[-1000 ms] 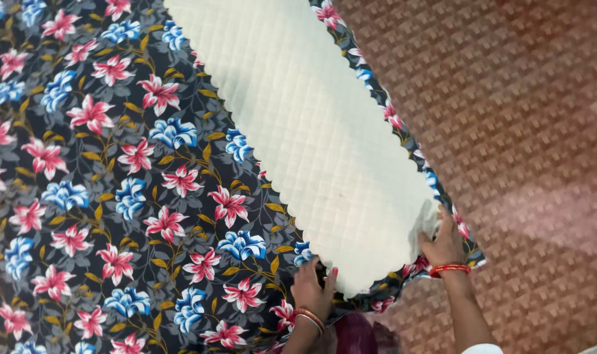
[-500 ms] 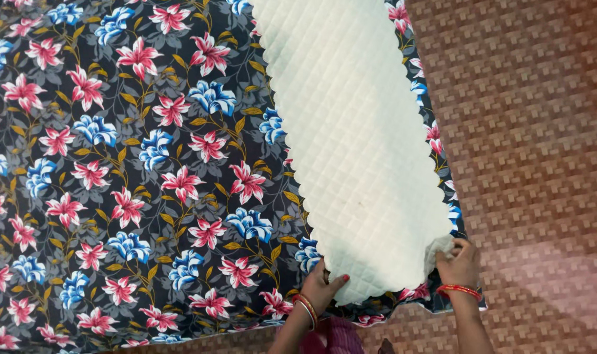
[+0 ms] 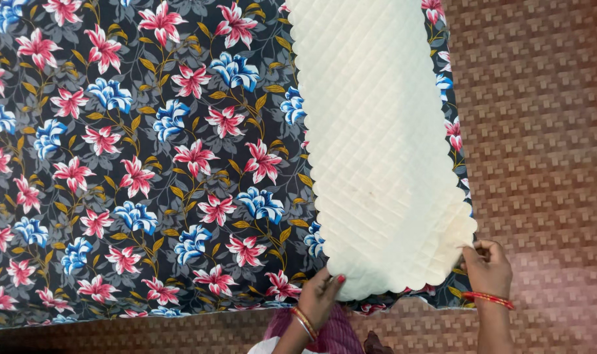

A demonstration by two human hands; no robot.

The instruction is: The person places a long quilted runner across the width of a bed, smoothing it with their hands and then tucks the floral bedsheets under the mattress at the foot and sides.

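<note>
Two bare hands work at the near edge of a quilt [image 3: 147,164] spread flat on a mat [image 3: 541,131]. The left hand [image 3: 321,295] rests on the scalloped near edge of the flap [image 3: 384,164] – the quilt's cream underside, folded back over the flowered top. Its fingers lie flat and loosely spread on the cloth, gripping nothing. The right hand [image 3: 489,265] is pinched shut on the flap's near right corner, thumb and fingers closed on the cream cloth. Each wrist wears red bangles.

The quilt is dark, printed with pink and blue flowers, and fills the left of the view. The flap runs as a long quilted strip along its right side – from the hands to the far edge. The mat is brown and woven.
</note>
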